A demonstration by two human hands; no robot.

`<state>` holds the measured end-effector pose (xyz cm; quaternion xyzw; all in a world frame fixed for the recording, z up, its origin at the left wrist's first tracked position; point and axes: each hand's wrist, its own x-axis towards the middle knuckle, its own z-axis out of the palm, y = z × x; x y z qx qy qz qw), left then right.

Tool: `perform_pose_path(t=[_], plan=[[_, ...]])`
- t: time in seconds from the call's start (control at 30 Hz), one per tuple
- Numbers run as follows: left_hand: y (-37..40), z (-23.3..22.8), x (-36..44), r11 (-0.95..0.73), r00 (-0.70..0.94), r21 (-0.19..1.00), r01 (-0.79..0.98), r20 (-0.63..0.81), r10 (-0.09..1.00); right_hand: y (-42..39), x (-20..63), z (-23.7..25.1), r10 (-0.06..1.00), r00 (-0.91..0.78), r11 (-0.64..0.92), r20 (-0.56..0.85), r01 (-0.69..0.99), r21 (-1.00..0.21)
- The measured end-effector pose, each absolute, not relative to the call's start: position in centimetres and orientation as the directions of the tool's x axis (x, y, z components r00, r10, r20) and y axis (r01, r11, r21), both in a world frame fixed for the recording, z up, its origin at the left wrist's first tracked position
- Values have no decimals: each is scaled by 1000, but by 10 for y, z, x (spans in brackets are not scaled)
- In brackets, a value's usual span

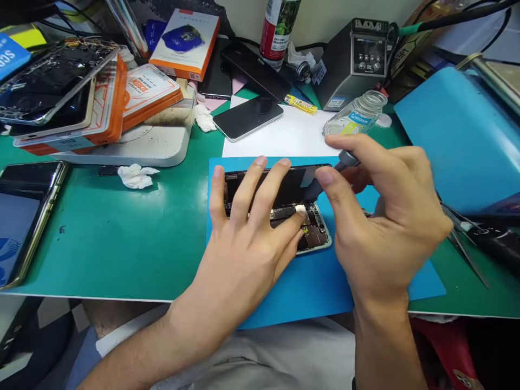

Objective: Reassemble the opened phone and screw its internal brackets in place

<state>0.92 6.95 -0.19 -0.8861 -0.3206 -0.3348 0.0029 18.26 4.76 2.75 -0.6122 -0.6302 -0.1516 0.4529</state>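
An opened phone (319,234) lies on a blue mat (312,292), its inner parts bare. Its dark screen panel (298,184) is tilted up along the far side. My left hand (252,238) steadies the phone, with spread fingers across the panel and over its top edge. The left thumb reaches into the phone body, beside a small white piece (300,209). Over the phone's right end, my right hand (385,216) pinches a dark grey, screwdriver-like tool (348,158) between thumb and fingers. Its tip is blurred and I cannot make it out.
A second phone (248,118) and a glass jar (357,115) stand behind the mat. Stacked boxes and phone parts (97,108) fill the left back. Crumpled tissue (136,176) and another phone (30,216) lie at left. Tweezers (467,246) lie right, below a blue case-like thing (467,141).
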Motion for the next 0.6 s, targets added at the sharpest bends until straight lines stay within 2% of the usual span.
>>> perform_pose_path(t=[0.13,0.4,0.5,0.6], plan=[[69,-3,10,-791,567,199,578,600,565,48,181,28,659,131,216,740,910,-354],[71,-3,11,-782,556,196,591,604,571,46,184,27,650,204,143,732,913,-382],[72,-1,9,-786,560,203,584,600,571,46,183,26,645,192,204,740,889,-409],[72,0,7,-802,579,204,561,596,557,46,182,25,636,170,205,753,903,-377]])
